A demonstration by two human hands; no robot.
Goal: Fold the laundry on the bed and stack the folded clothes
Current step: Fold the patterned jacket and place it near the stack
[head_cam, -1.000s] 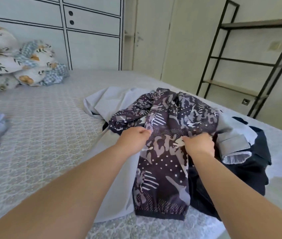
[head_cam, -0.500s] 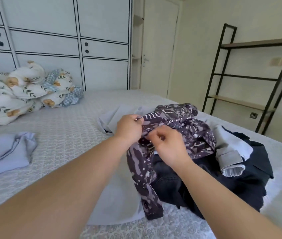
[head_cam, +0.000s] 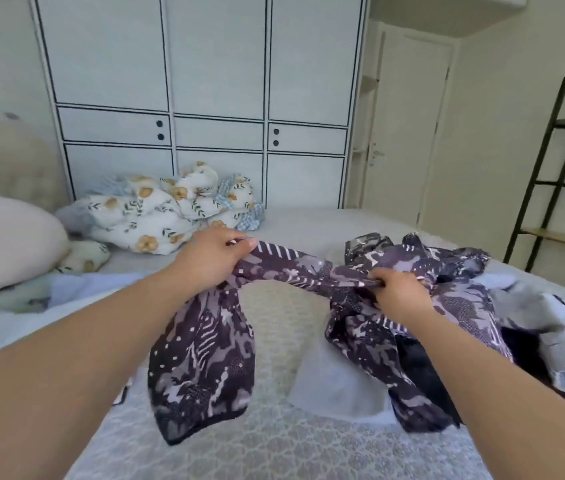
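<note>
The patterned purple garment (head_cam: 205, 348) is now lifted off the laundry pile (head_cam: 533, 327) and stretched between the two hands; one second ago it was lying flat on top of the pile, and half a second ago it was only gathered up there. From this it is judged that the garment is being separated and opened out, so the folding itself is not yet begun.

Nearest to the camera, one end of the garment hangs down to the bed (head_cam: 274, 445), with its dark hem close to the cover. Its other end falls on the right over a pale cloth (head_cam: 336, 386) and dark clothes. A little farther, the upper edge is held as a tight band: it is gripped by the left hand (head_cam: 210, 261) with curled fingers, and it is pinched by the right hand (head_cam: 395, 292) in the same way. The cloth looks thin and soft, with white dots and stripes on purple.

Behind the left arm a light blue garment (head_cam: 77, 289) is seen, and far away a floral bedding heap (head_cam: 167, 209) lies before the wardrobe (head_cam: 205, 81).
</note>
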